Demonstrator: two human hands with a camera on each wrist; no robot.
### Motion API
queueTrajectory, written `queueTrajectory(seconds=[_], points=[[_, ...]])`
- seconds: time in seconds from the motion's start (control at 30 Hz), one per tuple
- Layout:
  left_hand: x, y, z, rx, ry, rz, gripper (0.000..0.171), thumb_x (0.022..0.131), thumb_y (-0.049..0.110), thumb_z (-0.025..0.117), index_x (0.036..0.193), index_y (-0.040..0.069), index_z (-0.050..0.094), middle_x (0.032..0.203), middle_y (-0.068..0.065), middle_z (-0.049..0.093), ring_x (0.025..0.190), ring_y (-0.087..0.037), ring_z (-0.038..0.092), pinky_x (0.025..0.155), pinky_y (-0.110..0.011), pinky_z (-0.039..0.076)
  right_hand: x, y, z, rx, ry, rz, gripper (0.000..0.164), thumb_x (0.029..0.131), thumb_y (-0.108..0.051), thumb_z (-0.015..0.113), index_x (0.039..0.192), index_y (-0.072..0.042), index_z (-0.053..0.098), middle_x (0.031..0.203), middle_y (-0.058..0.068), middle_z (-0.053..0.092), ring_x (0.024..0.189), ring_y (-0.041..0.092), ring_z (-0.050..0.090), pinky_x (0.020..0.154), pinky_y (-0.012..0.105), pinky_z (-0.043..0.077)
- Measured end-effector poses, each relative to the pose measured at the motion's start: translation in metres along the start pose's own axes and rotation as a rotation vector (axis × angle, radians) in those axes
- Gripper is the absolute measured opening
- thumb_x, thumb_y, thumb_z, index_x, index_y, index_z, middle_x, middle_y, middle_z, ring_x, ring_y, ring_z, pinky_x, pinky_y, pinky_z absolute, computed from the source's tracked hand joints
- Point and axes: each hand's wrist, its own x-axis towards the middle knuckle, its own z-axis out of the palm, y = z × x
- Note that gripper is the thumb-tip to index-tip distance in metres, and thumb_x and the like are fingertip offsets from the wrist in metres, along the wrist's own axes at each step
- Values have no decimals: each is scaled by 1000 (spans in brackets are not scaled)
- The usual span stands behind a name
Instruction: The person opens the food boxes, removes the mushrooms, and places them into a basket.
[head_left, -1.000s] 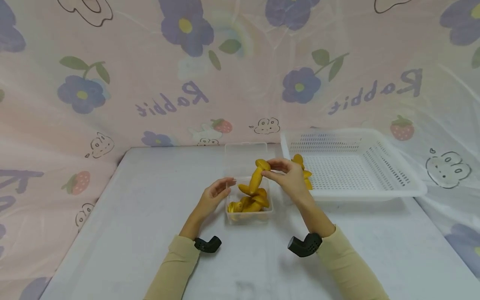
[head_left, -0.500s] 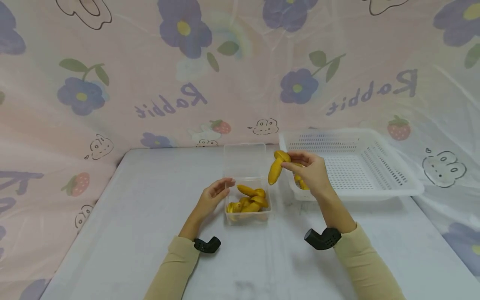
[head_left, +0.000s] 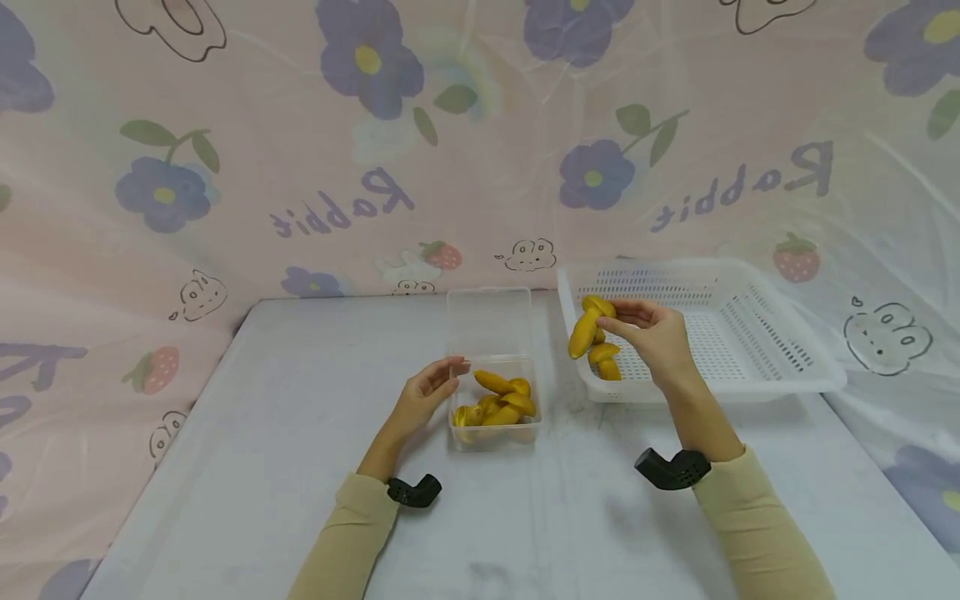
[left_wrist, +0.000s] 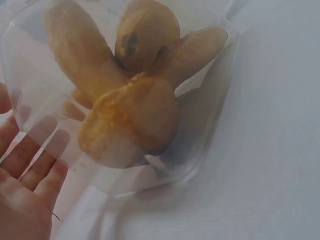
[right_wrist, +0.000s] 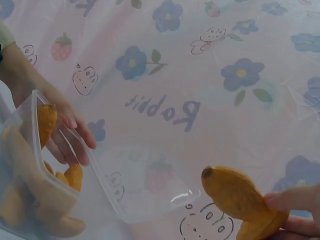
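Observation:
My right hand (head_left: 662,337) pinches a yellow mushroom (head_left: 587,330) by its cap, stem pointing down, above the left end of a white basket (head_left: 720,388). Below it, more yellow mushrooms (head_left: 606,357) lie inside that basket. A clear plastic box (head_left: 517,440) with several yellow mushrooms (head_left: 497,408) stands left of the basket. Beside the box's left wall is my left hand (head_left: 426,393), its fingertips at the rim. Through the clear wall, the left wrist view shows that hand's fingers (left_wrist: 32,165) fairly straight. The right wrist view shows the held mushroom's stem end (right_wrist: 230,192) up close.
The box's clear lid (head_left: 489,321) lies folded back behind it. All of this stands on a white table (head_left: 337,375). A patterned curtain (head_left: 480,167) hangs along the back edge.
My right hand has carried the mushroom from over the clear box rightward to over the basket's left end. The left hand has stayed at the box.

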Motion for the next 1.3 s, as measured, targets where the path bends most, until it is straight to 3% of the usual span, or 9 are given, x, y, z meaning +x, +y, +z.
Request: queueTrajectory(seconds=[0.27, 0.5, 0.63, 0.83, 1.1, 1.3], points=[[0, 0, 0, -10, 2, 0, 40, 100, 14, 50, 137, -2, 46, 139, -28, 51, 137, -39, 43, 106, -9, 39, 4, 10, -15, 59, 19, -3, 44, 87, -16, 71, 121, 8, 57, 90, -28, 66, 85, -10, 64, 80, 4, 51], [-1, 0, 1, -5, 4, -17, 41, 100, 14, 51, 138, 0, 46, 139, -26, 53, 138, -36, 44, 112, -19, 40, 7, 17, -24, 122, 46, 21, 20, 85, -12, 73, 102, -16, 63, 88, -25, 69, 81, -10, 65, 76, 4, 52], [-1, -1, 1, -9, 3, -26, 41, 100, 15, 51, 138, 0, 47, 139, -26, 53, 139, -36, 43, 114, -25, 39, 9, 22, -30, 159, 46, 16, 20, 84, -10, 74, 100, -17, 63, 88, -24, 70, 81, -9, 66, 75, 4, 52], [-1, -2, 0, -9, -1, -9, 42, 100, 15, 51, 138, 0, 46, 139, -27, 52, 138, -37, 43, 114, -25, 39, 11, 32, -38, 205, 49, 10, 21, 82, -9, 76, 98, -17, 66, 87, -22, 72, 80, -8, 67, 75, 5, 53], [-1, -3, 0, -26, -8, -2, 41, 100, 14, 51, 138, -1, 45, 139, -29, 51, 138, -39, 42, 111, -17, 39, 13, 43, -48, 144, 51, 32, 23, 83, -11, 75, 103, -12, 65, 87, -24, 71, 79, -9, 66, 74, 4, 52], [-1, -1, 0, -9, -2, -11, 41, 100, 15, 51, 138, 0, 46, 139, -27, 53, 139, -36, 43, 115, -26, 38, 13, 50, -54, 25, 63, 76, 29, 85, -19, 74, 109, -9, 63, 84, -31, 67, 79, -14, 64, 75, 1, 50]])
